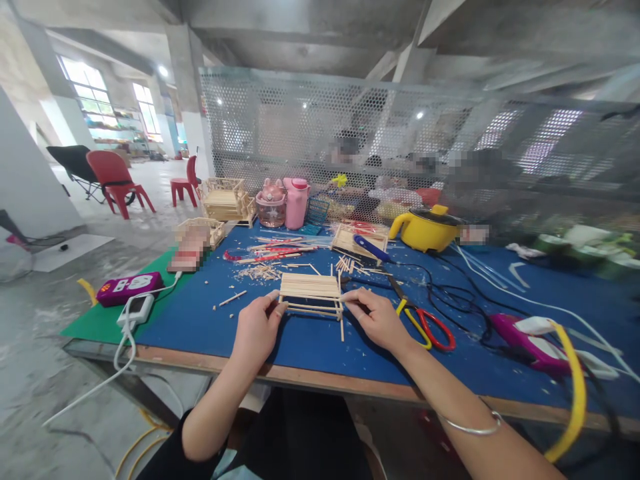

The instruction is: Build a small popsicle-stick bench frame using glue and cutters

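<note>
A small bench-like frame of pale wooden sticks (309,285) stands on the blue table mat, with a slatted top and thin rails below. My left hand (260,325) pinches its left end between thumb and fingers. At the opposite end, the fingertips of my right hand (377,319) close on the corner post. One loose-looking stick (342,331) points toward me below that corner; whether it is attached I cannot tell. Close to my right hand lie scissors or pliers with red and yellow handles (436,330). Short cut sticks (345,265) are scattered behind the frame.
Wood scraps (257,272) and bundled sticks (280,248) lie behind. A blue-handled tool (371,247) rests on a wooden tray. Farther back stand a yellow pot (427,231), pink bottle (297,205) and stick models (227,200). Purple power strips (530,343) and cables flank me. People sit behind the mesh screen (300,120).
</note>
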`<move>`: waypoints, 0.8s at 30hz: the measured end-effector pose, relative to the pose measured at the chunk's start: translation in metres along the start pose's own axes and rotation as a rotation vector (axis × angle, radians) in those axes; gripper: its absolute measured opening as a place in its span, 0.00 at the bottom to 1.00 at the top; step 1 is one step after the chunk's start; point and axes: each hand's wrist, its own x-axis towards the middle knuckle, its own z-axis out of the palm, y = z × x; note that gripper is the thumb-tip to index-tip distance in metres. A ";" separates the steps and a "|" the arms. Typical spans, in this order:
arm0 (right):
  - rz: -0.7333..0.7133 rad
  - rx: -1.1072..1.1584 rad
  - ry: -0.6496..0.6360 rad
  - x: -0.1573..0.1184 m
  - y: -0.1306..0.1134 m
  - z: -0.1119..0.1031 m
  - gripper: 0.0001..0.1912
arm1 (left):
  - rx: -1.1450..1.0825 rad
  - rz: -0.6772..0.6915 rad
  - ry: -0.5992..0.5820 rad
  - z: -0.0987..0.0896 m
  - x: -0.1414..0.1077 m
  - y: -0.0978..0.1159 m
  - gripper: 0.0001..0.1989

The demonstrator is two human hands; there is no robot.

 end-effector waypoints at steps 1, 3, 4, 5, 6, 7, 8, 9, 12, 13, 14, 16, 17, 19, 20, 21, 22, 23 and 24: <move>-0.008 -0.001 0.002 0.000 0.001 0.000 0.08 | 0.000 0.004 0.002 0.000 0.000 0.000 0.16; -0.020 -0.001 0.010 0.001 0.002 0.001 0.08 | 0.012 0.016 0.005 0.001 0.000 -0.001 0.16; -0.024 0.000 0.014 0.001 0.002 0.001 0.08 | 0.025 0.024 0.007 0.001 0.000 -0.001 0.15; -0.028 0.001 0.016 0.001 0.002 0.001 0.08 | 0.044 0.033 0.010 0.001 0.000 -0.001 0.15; -0.030 0.003 0.016 0.001 0.002 0.002 0.09 | 0.066 0.047 0.012 0.002 -0.001 -0.001 0.15; -0.025 0.004 0.015 0.001 0.002 0.002 0.08 | 0.091 0.067 0.016 0.002 -0.001 -0.001 0.15; -0.013 0.003 0.012 0.002 0.001 0.002 0.08 | 0.117 0.092 0.022 0.003 -0.002 -0.002 0.14; 0.010 0.003 0.011 0.002 0.000 0.002 0.07 | 0.142 0.118 0.026 0.004 -0.002 -0.002 0.15; 0.110 0.010 0.027 0.002 -0.002 0.002 0.04 | 0.190 0.161 0.035 0.005 -0.004 -0.002 0.15; 0.136 0.018 0.033 0.002 -0.003 0.003 0.04 | 0.193 0.162 0.035 0.004 -0.004 -0.002 0.15; 0.154 0.029 0.034 0.003 -0.004 0.003 0.04 | 0.190 0.159 0.033 0.004 -0.004 -0.002 0.14; 0.174 0.055 0.019 0.004 -0.005 0.003 0.05 | 0.177 0.150 0.031 0.003 -0.003 -0.002 0.14; 0.188 0.067 0.009 0.005 -0.006 0.003 0.05 | 0.171 0.145 0.030 0.003 -0.003 -0.002 0.14; 0.233 0.093 -0.016 0.008 -0.007 0.001 0.06 | 0.170 0.139 0.031 0.003 -0.003 -0.002 0.14; 0.262 0.112 -0.034 0.011 -0.007 0.000 0.06 | 0.174 0.138 0.029 0.003 -0.003 -0.002 0.14; 0.293 0.135 -0.058 0.013 -0.007 -0.002 0.06 | 0.179 0.140 0.026 0.003 -0.003 -0.001 0.14; 0.324 0.156 -0.089 0.016 -0.007 -0.004 0.06 | 0.182 0.143 0.023 0.003 -0.003 -0.001 0.14; 0.353 0.171 -0.124 0.019 -0.006 -0.006 0.06 | 0.182 0.144 0.021 0.003 -0.003 -0.001 0.14; 0.378 0.176 -0.160 0.021 -0.006 -0.009 0.06 | 0.178 0.143 0.019 0.003 -0.003 -0.001 0.14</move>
